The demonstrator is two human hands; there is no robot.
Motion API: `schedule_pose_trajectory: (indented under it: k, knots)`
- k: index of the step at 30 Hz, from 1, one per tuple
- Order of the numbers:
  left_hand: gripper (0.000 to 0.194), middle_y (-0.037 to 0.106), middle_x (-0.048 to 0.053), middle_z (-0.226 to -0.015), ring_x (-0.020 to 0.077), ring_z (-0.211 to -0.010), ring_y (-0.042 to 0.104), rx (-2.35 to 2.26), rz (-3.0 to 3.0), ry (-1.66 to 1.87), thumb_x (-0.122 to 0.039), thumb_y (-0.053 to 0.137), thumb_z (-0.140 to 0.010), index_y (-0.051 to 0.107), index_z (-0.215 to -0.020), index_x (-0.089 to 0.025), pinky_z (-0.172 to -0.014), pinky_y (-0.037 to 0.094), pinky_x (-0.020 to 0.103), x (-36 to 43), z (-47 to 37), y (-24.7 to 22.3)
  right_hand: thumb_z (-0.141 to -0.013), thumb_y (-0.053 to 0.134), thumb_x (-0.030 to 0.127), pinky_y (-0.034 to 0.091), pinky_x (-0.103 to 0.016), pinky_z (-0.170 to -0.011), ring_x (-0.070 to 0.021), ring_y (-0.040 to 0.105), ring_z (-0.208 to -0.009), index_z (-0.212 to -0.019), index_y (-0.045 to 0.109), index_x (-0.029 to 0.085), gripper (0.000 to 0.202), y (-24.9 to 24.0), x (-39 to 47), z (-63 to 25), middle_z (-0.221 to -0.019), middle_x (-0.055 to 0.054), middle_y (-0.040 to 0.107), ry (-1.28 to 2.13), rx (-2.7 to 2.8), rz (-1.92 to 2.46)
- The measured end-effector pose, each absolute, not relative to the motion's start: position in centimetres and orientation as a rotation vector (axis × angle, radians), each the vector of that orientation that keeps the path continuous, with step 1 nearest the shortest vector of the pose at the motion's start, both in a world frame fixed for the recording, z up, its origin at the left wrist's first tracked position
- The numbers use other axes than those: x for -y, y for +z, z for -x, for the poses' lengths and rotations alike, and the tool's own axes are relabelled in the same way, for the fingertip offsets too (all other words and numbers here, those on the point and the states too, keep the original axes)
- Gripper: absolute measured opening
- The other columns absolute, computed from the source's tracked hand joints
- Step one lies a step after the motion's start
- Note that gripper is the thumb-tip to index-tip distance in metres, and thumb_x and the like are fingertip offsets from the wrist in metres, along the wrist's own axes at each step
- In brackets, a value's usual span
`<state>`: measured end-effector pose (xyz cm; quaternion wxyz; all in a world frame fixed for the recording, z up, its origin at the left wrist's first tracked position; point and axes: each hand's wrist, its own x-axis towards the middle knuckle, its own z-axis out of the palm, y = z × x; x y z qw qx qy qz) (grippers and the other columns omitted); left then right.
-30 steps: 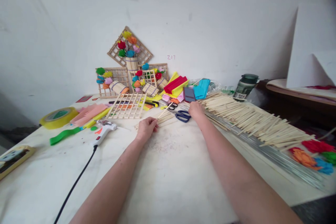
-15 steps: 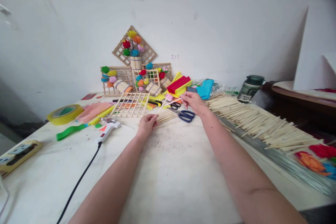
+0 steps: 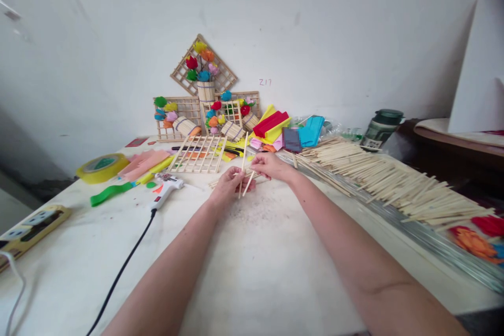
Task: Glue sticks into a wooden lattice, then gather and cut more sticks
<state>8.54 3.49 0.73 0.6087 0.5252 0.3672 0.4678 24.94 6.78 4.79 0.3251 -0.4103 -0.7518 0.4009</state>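
Note:
My left hand (image 3: pixel 230 185) is closed around a thin wooden stick (image 3: pixel 244 155) that points up past its fingertips. Right beside it, my right hand (image 3: pixel 271 166) pinches a second wooden stick (image 3: pixel 248 184), slanted down toward the left fingers. The two sticks are close together; whether they touch I cannot tell. Some sticks on the table are partly covered by both hands. A lattice of glued sticks (image 3: pixel 199 155) lies just beyond my left hand. To the left rests a white glue gun (image 3: pixel 167 191) with a black cord.
Stick lattices with paper flowers (image 3: pixel 205 60) lean on the wall. A long pile of sticks (image 3: pixel 378 178) and metal wires (image 3: pixel 429 239) lie at right, near a dark green jar (image 3: pixel 381 128). At left are yellow tape (image 3: pixel 102 168) and a power strip (image 3: pixel 37 226). Coloured paper (image 3: pixel 271 123) lies behind.
My right hand has come left and down with its stick, close to my left hand. The left hand's stick now stands more upright. The scissors are now hidden. The view has shifted slightly.

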Motion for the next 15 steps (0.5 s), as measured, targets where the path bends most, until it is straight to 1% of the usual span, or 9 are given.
schedule_pose_trajectory:
  k: [3,5,8,10,12,15]
  knots:
    - [0.041,0.068,0.003,-0.071,0.0166,-0.063,0.066,-0.831,-1.24,1.069,-0.047,0.065,-0.066,0.04,-0.082,-0.019,-0.066,0.051,0.033,-3.4,-8.6,0.7,-0.073,0.053,0.02,0.03,-0.015,-0.036,-0.0042,0.037,-0.036,-0.075,0.05,0.015,0.007,4.7,-6.9,-24.8,-0.046,0.008,0.043,0.987,1.965,1.053]
    - [0.042,0.068,0.004,-0.07,0.0171,-0.064,0.066,-0.835,-1.239,1.057,-0.046,0.067,-0.064,0.043,-0.082,-0.018,-0.066,0.052,0.033,-3.4,-8.6,0.7,-0.071,0.055,0.019,0.032,-0.016,-0.041,-0.0046,0.04,-0.041,-0.077,0.053,0.014,0.008,4.7,-7.0,-24.8,-0.05,0.007,0.046,0.86,1.999,1.027]
    - [0.04,0.069,0.006,-0.073,0.0169,-0.066,0.066,-0.841,-1.247,1.03,-0.045,0.068,-0.064,0.051,-0.083,-0.015,-0.068,0.051,0.032,-3.4,-8.6,0.6,-0.067,0.058,0.014,0.035,-0.018,-0.048,-0.0065,0.046,-0.049,-0.087,0.057,0.012,0.02,4.7,-7.2,-24.6,-0.055,0.005,0.051,0.661,2.056,0.947]
    - [0.038,0.069,0.007,-0.076,0.0165,-0.068,0.065,-0.842,-1.265,1.02,-0.044,0.067,-0.065,0.056,-0.084,-0.013,-0.071,0.051,0.032,-3.4,-8.5,0.6,-0.067,0.058,0.012,0.036,-0.019,-0.051,-0.0079,0.048,-0.053,-0.098,0.057,0.012,0.031,4.7,-7.1,-24.4,-0.057,0.004,0.052,0.631,2.065,0.884]
    - [0.036,0.068,0.006,-0.075,0.0161,-0.069,0.065,-0.846,-1.285,1.025,-0.042,0.068,-0.065,0.059,-0.084,-0.013,-0.072,0.05,0.031,-3.5,-8.3,0.4,-0.067,0.058,0.012,0.037,-0.02,-0.05,-0.008,0.048,-0.052,-0.106,0.056,0.013,0.039,4.7,-7.1,-24.2,-0.058,0.004,0.052,0.721,2.032,0.84]
    - [0.033,0.068,0.004,-0.073,0.015,-0.067,0.064,-0.853,-1.315,1.075,-0.041,0.069,-0.065,0.06,-0.081,-0.013,-0.071,0.05,0.031,-3.7,-8.0,0.2,-0.066,0.062,0.019,0.04,-0.02,-0.047,-0.0071,0.047,-0.048,-0.109,0.055,0.014,0.045,4.3,-6.9,-23.8,-0.062,0.003,0.054,1.044,1.91,0.797]
